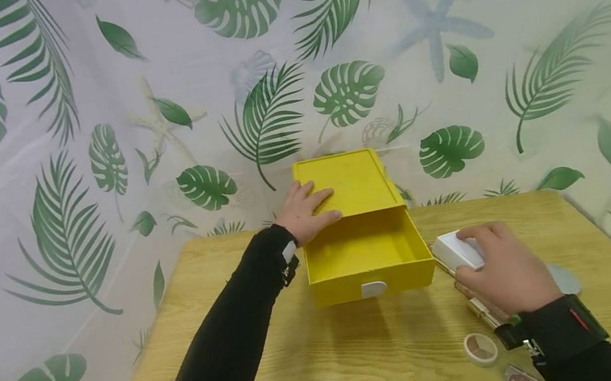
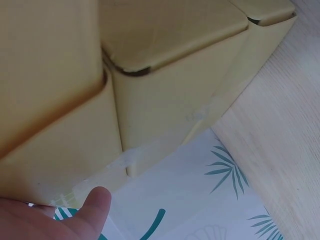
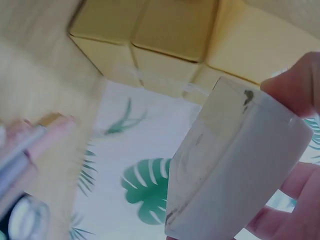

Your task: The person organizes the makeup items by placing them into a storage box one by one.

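Observation:
A yellow drawer box (image 1: pixel 348 184) stands at the back of the table, its open drawer (image 1: pixel 372 282) sticking out toward me. Fingers spread, my left hand (image 1: pixel 308 211) rests on the box's top at the left side. In the left wrist view its thumb (image 2: pixel 95 212) shows beside the box wall. My right hand (image 1: pixel 506 268) grips a small white box (image 1: pixel 458 251) between thumb and fingers, just right of the drawer. Dark marks show on that white box (image 3: pixel 250 165) in the right wrist view. The drawer's visible floor is bare.
Right of the drawer lie slim cosmetic tubes (image 1: pixel 484 312), partly hidden by my right hand. Nearer me are a round three-colour palette (image 1: pixel 480 348) and a square compact (image 1: pixel 519 380). A grey rounded object (image 1: pixel 564 278) lies beyond my right wrist. Leaf-patterned cloth (image 1: pixel 270 122) hangs behind.

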`<state>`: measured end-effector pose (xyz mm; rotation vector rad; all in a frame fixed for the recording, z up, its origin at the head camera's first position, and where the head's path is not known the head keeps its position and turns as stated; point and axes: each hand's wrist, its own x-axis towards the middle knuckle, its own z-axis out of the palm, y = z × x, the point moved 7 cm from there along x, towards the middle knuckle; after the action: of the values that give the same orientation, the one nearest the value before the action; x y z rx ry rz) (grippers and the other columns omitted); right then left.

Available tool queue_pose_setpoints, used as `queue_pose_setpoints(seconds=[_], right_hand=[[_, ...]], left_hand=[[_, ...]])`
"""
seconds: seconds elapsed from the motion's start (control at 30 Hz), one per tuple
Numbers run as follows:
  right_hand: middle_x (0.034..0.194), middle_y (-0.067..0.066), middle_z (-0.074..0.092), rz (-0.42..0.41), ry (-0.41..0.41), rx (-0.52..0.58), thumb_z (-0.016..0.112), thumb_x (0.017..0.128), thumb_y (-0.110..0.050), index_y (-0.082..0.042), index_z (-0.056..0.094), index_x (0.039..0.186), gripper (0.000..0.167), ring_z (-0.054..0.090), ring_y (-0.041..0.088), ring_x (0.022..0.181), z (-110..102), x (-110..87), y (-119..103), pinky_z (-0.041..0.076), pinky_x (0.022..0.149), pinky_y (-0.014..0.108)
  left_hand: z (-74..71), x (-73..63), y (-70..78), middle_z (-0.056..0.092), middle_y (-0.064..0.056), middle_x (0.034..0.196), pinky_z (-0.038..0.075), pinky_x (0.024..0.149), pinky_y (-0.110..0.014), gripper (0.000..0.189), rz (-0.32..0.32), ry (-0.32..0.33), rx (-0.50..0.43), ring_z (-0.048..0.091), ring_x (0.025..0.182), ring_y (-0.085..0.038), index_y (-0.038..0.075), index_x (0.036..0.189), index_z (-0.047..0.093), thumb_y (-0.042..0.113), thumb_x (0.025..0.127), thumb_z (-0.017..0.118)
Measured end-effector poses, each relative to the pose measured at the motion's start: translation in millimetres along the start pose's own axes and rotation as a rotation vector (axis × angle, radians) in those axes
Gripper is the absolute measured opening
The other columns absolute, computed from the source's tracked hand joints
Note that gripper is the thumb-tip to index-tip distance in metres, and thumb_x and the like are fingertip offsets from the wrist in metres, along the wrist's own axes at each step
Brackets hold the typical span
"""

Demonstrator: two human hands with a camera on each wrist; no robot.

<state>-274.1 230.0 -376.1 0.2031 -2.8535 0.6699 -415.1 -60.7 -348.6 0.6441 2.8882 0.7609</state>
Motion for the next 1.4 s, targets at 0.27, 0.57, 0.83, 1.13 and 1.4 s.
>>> queue_pose_setpoints(seconds=[0.27, 0.57, 0.83, 1.13, 1.4], right_hand=[[0.129, 0.028, 0.047, -0.083, 0.137, 0.011, 0.069, 0.090, -0.025, -0.004, 0.057, 0.133, 0.050, 0.054, 0.040, 0.092, -24, -0.6, -20, 0.055, 0.067, 0.053], [0.137, 0.022, 0.049, -0.199, 0.235, 0.038, 0.074, 0.083, -0.017, -0.005, 0.061, 0.129, 0.049, 0.053, 0.036, 0.101, -43, 3.3, -61, 0.050, 0.068, 0.047], [0.135, 0.019, 0.052, -0.270, 0.168, 0.037, 0.071, 0.085, -0.021, -0.008, 0.062, 0.126, 0.044, 0.059, 0.032, 0.086, -32, 16.6, -99, 0.051, 0.063, 0.039], [0.124, 0.014, 0.059, -0.327, 0.077, 0.033, 0.070, 0.084, -0.026, -0.012, 0.065, 0.119, 0.038, 0.060, 0.027, 0.082, -7, 32.6, -128, 0.052, 0.064, 0.036], [0.114, 0.008, 0.064, -0.291, -0.040, 0.005, 0.071, 0.085, -0.031, -0.015, 0.068, 0.116, 0.035, 0.060, 0.023, 0.079, 14, 45.9, -144, 0.051, 0.063, 0.034]], left_hand=[[0.4, 0.1, -0.9, 0.013, -0.011, 0.169, 0.011, 0.122, -0.055, 0.066, 0.005, -0.001, -0.008, -0.005, 0.155, -0.030, 0.021, 0.158, 0.041, 0.051, 0.100, 0.055], [-0.1, 0.6, -1.9, 0.014, -0.011, 0.168, 0.012, 0.122, -0.054, 0.066, 0.010, 0.010, 0.014, -0.004, 0.155, -0.030, 0.022, 0.157, 0.041, 0.051, 0.100, 0.054], [-0.4, 0.8, -0.3, 0.015, -0.012, 0.168, 0.011, 0.122, -0.053, 0.065, 0.014, 0.011, 0.030, -0.003, 0.155, -0.030, 0.021, 0.157, 0.041, 0.050, 0.101, 0.054], [-0.4, 2.2, 0.5, 0.016, -0.012, 0.168, 0.012, 0.122, -0.054, 0.065, 0.005, 0.003, 0.046, -0.001, 0.155, -0.031, 0.022, 0.157, 0.041, 0.052, 0.101, 0.053], [-2.1, -0.6, 0.6, 0.015, -0.012, 0.168, 0.013, 0.122, -0.055, 0.065, 0.012, -0.004, 0.035, -0.002, 0.155, -0.031, 0.022, 0.158, 0.040, 0.052, 0.101, 0.053]])
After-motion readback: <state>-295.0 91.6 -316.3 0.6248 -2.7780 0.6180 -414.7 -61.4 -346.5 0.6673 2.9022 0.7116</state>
